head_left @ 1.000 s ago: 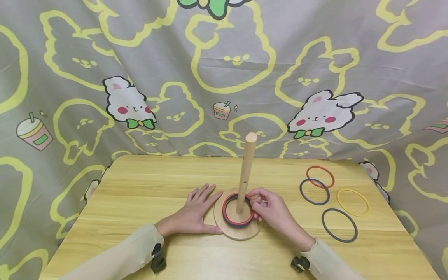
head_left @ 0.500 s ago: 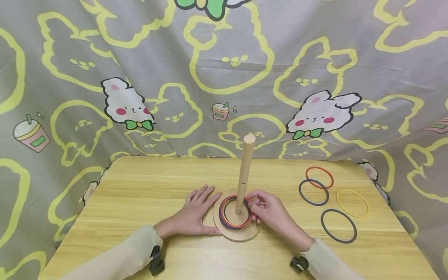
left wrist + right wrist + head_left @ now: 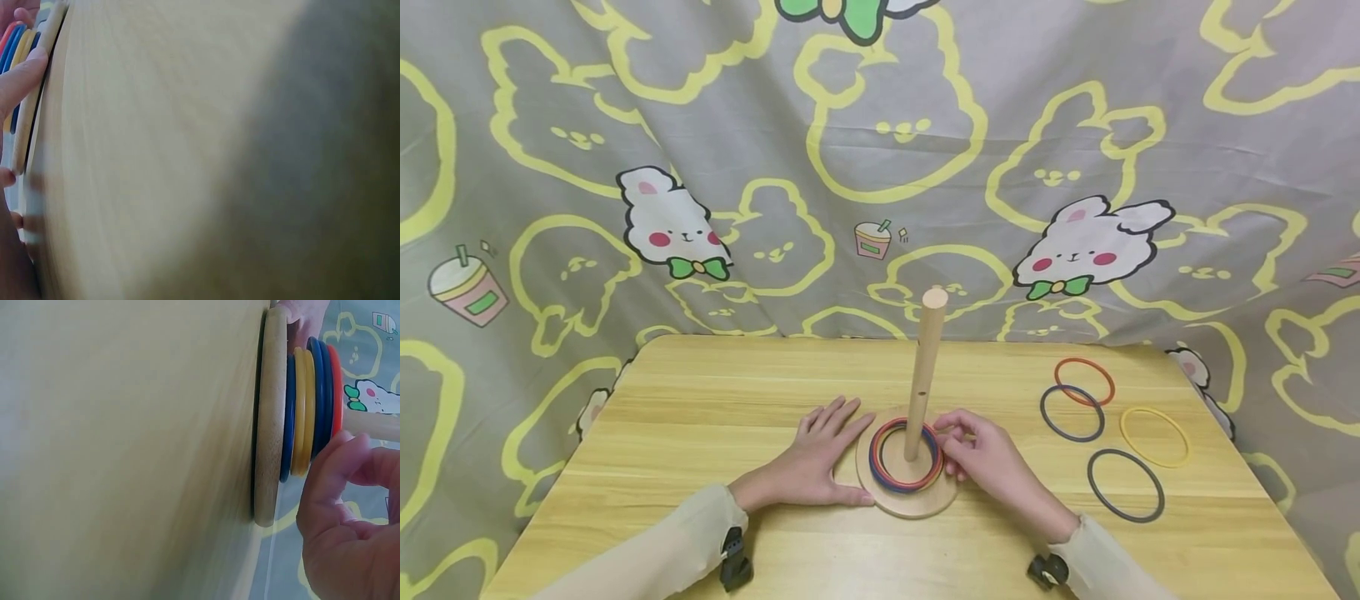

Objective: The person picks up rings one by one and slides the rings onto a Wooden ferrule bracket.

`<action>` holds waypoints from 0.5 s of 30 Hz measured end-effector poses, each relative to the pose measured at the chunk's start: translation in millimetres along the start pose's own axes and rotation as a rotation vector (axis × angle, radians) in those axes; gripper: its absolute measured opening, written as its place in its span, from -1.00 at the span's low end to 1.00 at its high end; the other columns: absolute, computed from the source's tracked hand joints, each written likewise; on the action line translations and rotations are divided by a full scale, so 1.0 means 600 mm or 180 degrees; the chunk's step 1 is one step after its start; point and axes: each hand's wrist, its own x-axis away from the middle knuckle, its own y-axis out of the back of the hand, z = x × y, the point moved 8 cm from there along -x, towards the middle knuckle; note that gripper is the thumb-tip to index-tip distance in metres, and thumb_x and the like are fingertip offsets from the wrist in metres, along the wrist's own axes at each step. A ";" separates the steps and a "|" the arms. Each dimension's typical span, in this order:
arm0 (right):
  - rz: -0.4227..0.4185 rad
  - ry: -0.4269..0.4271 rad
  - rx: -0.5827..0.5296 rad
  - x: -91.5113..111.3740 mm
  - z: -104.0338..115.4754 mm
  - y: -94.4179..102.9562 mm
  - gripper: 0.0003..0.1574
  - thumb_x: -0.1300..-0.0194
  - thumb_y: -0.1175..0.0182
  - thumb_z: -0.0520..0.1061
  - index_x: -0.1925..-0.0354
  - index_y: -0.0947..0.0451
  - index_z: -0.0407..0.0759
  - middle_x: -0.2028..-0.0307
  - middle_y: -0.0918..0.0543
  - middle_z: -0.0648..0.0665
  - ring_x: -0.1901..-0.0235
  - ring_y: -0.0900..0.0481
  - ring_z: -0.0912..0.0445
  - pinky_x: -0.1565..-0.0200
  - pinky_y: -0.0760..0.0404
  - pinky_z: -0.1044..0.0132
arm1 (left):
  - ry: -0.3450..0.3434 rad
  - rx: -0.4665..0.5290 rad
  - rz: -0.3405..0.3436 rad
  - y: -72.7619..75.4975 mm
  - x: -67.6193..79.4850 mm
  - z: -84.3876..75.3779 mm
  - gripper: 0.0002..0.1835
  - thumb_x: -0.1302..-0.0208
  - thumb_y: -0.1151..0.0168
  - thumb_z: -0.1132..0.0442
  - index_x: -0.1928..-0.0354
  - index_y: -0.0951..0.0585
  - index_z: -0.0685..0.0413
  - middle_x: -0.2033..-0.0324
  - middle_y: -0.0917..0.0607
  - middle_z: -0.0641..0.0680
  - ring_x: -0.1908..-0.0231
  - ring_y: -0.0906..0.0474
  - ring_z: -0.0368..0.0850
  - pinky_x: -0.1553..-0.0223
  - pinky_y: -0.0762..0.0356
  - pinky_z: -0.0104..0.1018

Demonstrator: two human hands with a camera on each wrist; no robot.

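A wooden peg [image 3: 924, 375] stands upright on a round wooden base [image 3: 907, 501] in the middle of the table. Several rings [image 3: 906, 457] lie stacked round the peg, red on top, then blue and yellow ones [image 3: 311, 406]. My left hand [image 3: 820, 458] lies flat on the table, its thumb [image 3: 19, 81] against the base's left rim. My right hand [image 3: 979, 457] sits just right of the stack. Its fingers [image 3: 337, 475] are loosely curled beside the red ring and hold nothing.
Loose rings lie on the table [image 3: 700, 400] at the right: an orange-red one [image 3: 1084, 381], a dark grey one [image 3: 1072, 412], a yellow one [image 3: 1154, 436] and another dark grey one [image 3: 1125, 484]. A patterned cloth hangs behind the table.
The red ring, held tilted at the peg's foot by my right hand, has dropped flat onto the stack. That hand has let go and drawn back slightly right. The left hand stays put.
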 end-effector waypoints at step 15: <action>-0.0223 -0.0020 0.0005 0.030 -0.003 0.053 -0.68 -0.54 -0.23 -0.29 -0.19 -0.65 -0.32 0.14 -0.62 -0.24 0.36 -0.67 -0.05 0.46 -0.62 0.28 | -0.0012 -0.0070 -0.0011 0.000 0.000 0.002 0.26 -0.20 -0.46 -0.46 -0.74 -0.18 0.08 -0.69 -0.05 0.36 -0.66 0.14 0.44 -0.47 0.12 0.53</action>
